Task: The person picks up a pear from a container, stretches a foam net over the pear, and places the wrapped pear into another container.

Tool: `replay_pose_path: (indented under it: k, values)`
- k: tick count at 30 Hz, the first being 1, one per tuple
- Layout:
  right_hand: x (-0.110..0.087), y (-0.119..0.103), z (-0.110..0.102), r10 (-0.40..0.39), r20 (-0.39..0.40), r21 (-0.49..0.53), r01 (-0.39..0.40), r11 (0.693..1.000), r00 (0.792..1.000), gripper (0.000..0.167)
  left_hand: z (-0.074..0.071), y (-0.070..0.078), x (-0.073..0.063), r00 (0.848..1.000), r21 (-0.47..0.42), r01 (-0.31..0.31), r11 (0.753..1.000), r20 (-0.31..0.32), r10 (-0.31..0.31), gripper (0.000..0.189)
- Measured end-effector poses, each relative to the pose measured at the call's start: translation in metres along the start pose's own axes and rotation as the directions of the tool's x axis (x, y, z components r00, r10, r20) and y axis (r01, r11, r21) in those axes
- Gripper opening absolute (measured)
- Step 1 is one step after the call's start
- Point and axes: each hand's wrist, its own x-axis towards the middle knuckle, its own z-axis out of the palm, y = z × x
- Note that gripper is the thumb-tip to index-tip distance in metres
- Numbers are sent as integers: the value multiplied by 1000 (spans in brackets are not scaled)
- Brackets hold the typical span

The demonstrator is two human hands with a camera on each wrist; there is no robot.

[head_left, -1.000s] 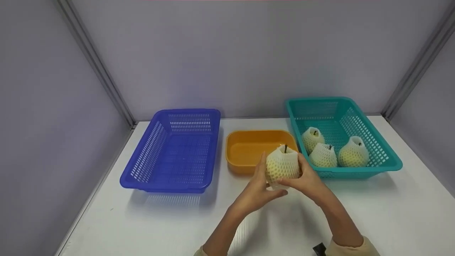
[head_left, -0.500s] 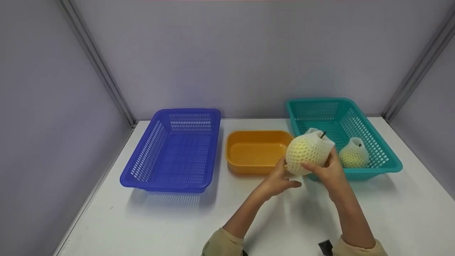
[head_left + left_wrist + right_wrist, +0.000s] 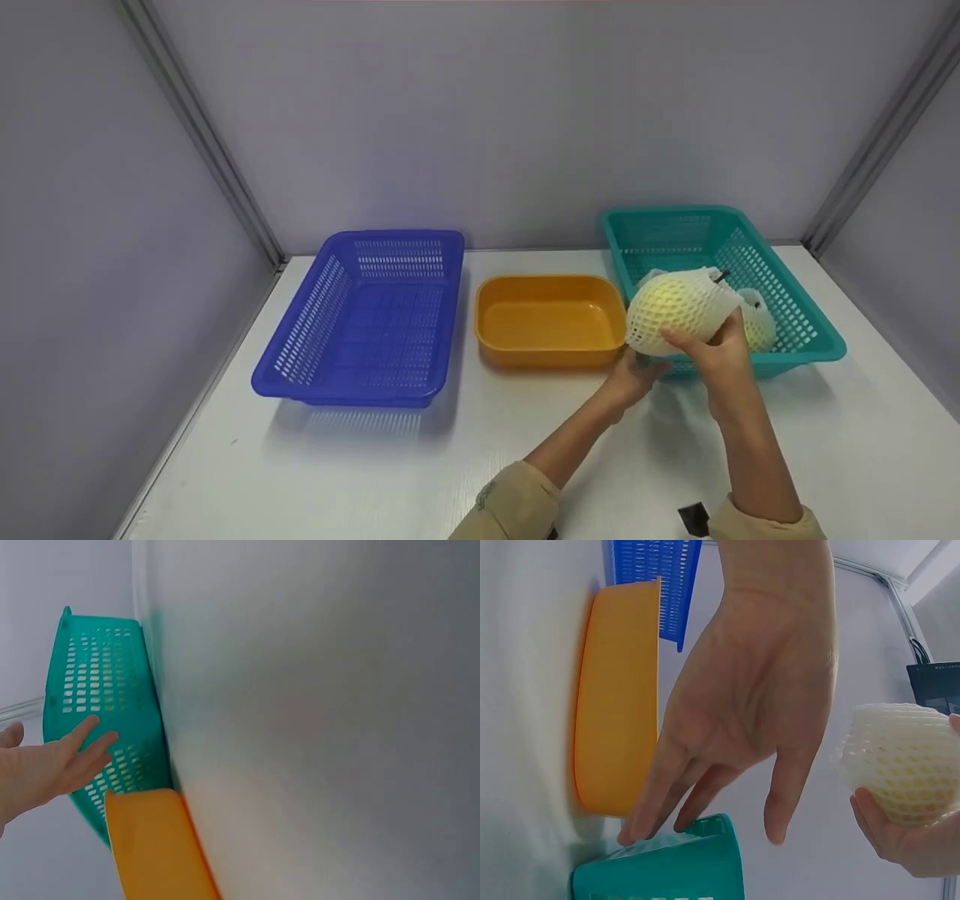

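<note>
A yellow pear in a white foam net (image 3: pixel 679 307) is held by my right hand (image 3: pixel 720 360), tilted with its dark stem toward the upper right. My thumb lies across the net's near side. Below the pear, at the front left corner of the teal basket (image 3: pixel 802 356), is my left hand (image 3: pixel 628 381), its fingertips partly hidden. The right wrist view shows the left hand (image 3: pixel 750 690) with straight fingers, apart from the netted pear (image 3: pixel 907 761). Behind the held pear, another netted pear (image 3: pixel 761 326) lies in the basket; a further net is mostly covered.
An orange tub (image 3: pixel 547 352) stands immediately left of the teal basket. Farther left is a blue perforated basket (image 3: pixel 360 390). All three stand on a white table (image 3: pixel 337 472) against a grey back wall (image 3: pixel 480 127). A small black object (image 3: pixel 694 519) appears by the right sleeve.
The netted pear moves right and tips over toward the teal basket. My right hand carries it there, while my left hand, earlier against the pear, is now below it and apart.
</note>
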Motion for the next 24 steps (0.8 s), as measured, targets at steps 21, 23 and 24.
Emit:
replay_pose_path:
  k: [21,23,24]
  values:
    - [13,-3,-4,19,-50,-63,-23,998,999,66,24,0,10,964,-96,76,993,-246,-97,56]
    - [16,-4,-6,9,-52,-73,-13,997,999,66,25,0,12,959,-112,84,990,-261,-111,55]
    - [17,-4,-7,5,-53,-83,-10,997,999,66,26,0,13,955,-123,93,988,-270,-124,55]
